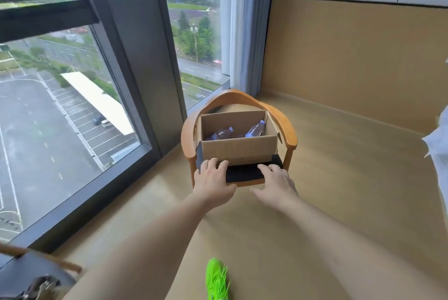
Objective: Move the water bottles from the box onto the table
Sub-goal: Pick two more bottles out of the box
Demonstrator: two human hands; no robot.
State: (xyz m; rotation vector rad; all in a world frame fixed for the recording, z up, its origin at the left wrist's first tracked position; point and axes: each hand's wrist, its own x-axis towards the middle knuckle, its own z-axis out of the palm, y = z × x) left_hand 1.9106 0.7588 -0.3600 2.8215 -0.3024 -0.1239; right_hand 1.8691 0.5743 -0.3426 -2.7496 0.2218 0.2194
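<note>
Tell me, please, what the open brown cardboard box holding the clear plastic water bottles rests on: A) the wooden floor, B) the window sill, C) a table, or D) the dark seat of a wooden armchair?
D: the open brown cardboard box stands on the black seat cushion between the curved arms of the wooden armchair, with the clear plastic water bottles lying inside it.

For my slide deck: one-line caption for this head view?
Both hands, left hand and right hand, reach toward a cardboard box of water bottles on a wooden armchair by the window.
</note>
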